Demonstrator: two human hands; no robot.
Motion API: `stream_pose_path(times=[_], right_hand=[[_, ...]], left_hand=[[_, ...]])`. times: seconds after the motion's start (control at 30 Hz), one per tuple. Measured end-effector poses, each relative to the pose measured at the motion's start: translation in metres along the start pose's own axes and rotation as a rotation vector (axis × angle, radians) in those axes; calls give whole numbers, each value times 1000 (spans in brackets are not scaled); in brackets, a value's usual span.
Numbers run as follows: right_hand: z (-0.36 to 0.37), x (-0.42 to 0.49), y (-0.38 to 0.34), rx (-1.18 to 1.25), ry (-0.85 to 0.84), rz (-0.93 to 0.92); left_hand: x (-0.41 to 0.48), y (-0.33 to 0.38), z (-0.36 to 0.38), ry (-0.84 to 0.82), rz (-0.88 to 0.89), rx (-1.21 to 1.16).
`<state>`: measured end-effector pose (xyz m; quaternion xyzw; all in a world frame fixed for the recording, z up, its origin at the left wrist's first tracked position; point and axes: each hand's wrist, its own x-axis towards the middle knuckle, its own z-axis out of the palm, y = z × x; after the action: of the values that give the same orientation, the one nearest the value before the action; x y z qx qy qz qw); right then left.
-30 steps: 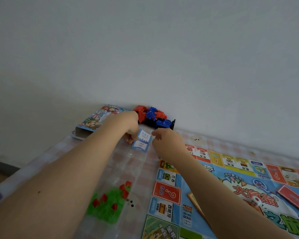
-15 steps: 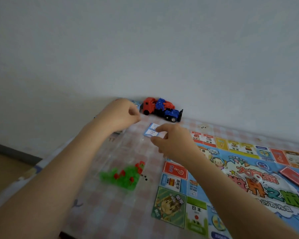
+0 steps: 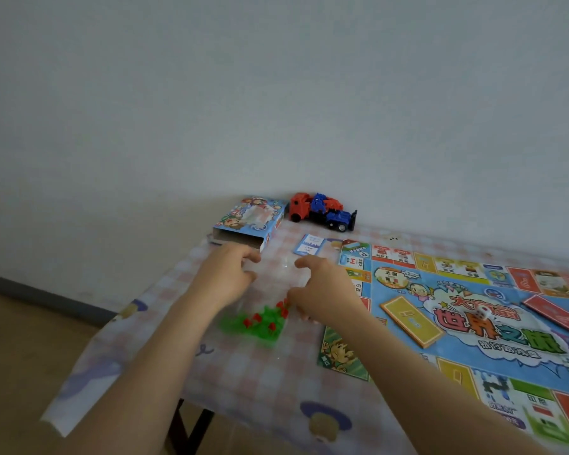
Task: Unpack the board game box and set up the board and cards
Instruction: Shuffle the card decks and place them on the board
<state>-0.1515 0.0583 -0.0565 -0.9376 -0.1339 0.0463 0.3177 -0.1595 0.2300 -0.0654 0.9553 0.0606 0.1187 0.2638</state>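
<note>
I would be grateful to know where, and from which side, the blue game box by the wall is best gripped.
The game box lies flat with its open end toward the near side, the wall behind it and the toy truck close on its right. So probably come from the near side and pinch the top panel there, above and inside the mouth.

Open box [image 3: 250, 221] by wall; board [image 3: 391, 356] unfolded; blue card [image 3: 309, 245] between.
</note>
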Motion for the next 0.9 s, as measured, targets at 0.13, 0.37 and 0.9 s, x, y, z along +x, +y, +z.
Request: stream_pose_path(times=[0.13, 0.37, 0.9], right_hand=[[1, -1, 2, 35, 49, -8], [-47, -15, 34, 57, 249, 74], [-107, -68, 110, 40, 388, 225]], left_hand=[[-5, 8, -3, 77, 16, 53], [-15, 82, 10, 98, 196, -1], [-12, 151, 39, -419, -105, 180]])
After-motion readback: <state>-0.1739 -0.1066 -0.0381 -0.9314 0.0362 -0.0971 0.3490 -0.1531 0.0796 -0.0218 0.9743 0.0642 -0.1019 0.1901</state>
